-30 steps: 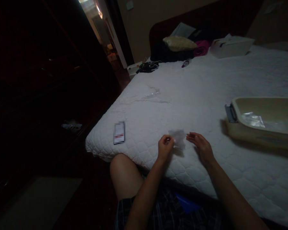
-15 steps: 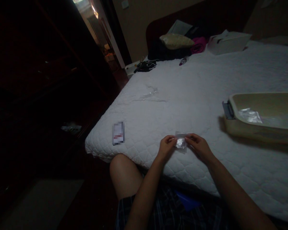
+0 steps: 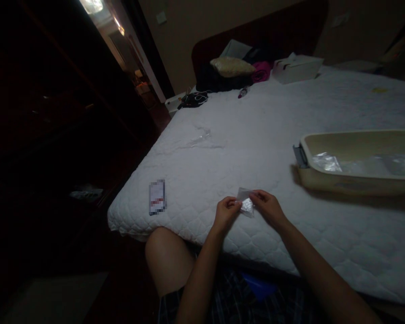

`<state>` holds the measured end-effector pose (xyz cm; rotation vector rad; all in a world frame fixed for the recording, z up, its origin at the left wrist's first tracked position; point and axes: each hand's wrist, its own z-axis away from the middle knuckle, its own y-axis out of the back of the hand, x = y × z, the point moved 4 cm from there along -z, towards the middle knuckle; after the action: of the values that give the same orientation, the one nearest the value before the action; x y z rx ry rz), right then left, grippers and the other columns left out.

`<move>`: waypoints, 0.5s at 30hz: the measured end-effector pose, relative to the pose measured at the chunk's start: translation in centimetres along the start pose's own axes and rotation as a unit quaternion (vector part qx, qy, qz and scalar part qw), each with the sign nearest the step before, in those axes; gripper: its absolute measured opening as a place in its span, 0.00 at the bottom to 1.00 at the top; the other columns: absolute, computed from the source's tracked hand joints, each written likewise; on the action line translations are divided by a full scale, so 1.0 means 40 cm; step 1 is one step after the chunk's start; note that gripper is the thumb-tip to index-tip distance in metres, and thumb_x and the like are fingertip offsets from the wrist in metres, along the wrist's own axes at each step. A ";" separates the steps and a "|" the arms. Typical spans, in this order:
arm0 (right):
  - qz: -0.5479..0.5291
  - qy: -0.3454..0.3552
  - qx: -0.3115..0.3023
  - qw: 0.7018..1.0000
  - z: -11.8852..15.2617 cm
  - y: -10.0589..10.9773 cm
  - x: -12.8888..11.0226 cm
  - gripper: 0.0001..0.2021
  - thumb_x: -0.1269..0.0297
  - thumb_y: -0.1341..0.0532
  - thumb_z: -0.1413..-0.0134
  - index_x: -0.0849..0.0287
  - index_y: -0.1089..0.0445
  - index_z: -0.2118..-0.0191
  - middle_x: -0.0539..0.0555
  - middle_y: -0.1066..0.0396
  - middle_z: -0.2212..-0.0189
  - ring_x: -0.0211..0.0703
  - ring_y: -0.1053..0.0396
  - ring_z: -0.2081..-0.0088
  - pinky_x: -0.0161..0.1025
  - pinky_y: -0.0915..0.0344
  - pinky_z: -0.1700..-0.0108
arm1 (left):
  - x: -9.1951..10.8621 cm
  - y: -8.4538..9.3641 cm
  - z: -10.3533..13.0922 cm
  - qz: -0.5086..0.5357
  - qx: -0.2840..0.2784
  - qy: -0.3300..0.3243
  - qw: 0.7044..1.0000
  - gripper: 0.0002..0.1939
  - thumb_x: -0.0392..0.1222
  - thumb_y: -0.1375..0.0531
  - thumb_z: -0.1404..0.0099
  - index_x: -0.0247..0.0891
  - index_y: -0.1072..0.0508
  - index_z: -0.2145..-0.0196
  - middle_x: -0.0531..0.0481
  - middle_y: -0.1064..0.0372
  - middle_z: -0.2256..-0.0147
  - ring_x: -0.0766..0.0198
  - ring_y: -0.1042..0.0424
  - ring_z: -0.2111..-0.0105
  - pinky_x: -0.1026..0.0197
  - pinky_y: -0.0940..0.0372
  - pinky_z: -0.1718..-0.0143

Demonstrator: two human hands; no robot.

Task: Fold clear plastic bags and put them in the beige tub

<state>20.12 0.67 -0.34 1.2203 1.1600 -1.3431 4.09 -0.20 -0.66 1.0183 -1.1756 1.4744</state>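
A small clear plastic bag [image 3: 247,206] is stretched between my two hands, just above the near edge of the bed. My left hand [image 3: 227,213] pinches its left side with closed fingers. On the other side, my right hand [image 3: 268,207] grips the upper right part between thumb and fingers. To the right stands a cream plastic bin [image 3: 351,181] with a grey latch, and shiny clear bags [image 3: 327,162] lie inside it. A flat, pixelated object [image 3: 157,197] rests on the bed to the left of my hands.
White quilted bedding [image 3: 256,135] covers the bed. A thin clear wrapper [image 3: 201,137] lies on it. Toward the headboard are a beige pillow [image 3: 232,66], a pink roll [image 3: 261,71], a white box [image 3: 297,69] and dark cloth. My bare knee [image 3: 167,249] touches the bed's near edge.
The view has swung right, so the things on the bed appear farther left. Both hands still hold the bag, which is now tilted, with my right hand slightly higher on it.
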 end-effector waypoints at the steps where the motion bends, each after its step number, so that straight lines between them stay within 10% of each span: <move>1: 0.006 0.003 -0.001 1.000 0.000 0.000 0.001 0.17 0.51 0.34 0.61 0.60 0.28 0.70 0.52 0.29 0.75 0.41 0.34 0.71 0.38 0.37 0.67 | 0.001 -0.002 0.002 0.000 -0.011 0.002 1.000 0.18 0.45 0.30 0.60 0.32 0.26 0.72 0.48 0.29 0.78 0.66 0.31 0.78 0.66 0.37 0.75; 9: 0.007 -0.004 0.017 1.000 -0.008 0.037 -0.042 0.17 0.48 0.38 0.56 0.59 0.30 0.71 0.51 0.31 0.77 0.41 0.35 0.74 0.37 0.38 0.72 | 0.008 -0.003 0.023 -0.017 -0.022 -0.006 1.000 0.15 0.46 0.34 0.52 0.34 0.30 0.70 0.50 0.29 0.78 0.66 0.30 0.77 0.64 0.35 0.73; 15: 0.081 0.036 0.072 0.993 -0.027 0.230 -0.245 0.17 0.48 0.36 0.59 0.57 0.28 0.71 0.52 0.30 0.77 0.42 0.34 0.73 0.39 0.36 0.69 | -0.007 0.008 0.023 -0.050 0.020 -0.018 0.998 0.14 0.48 0.37 0.47 0.34 0.30 0.70 0.50 0.29 0.76 0.66 0.29 0.76 0.62 0.34 0.70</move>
<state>29.89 1.30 8.92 1.4453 1.0040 -1.2878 3.85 -1.19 -0.80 1.1187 -1.1075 1.4110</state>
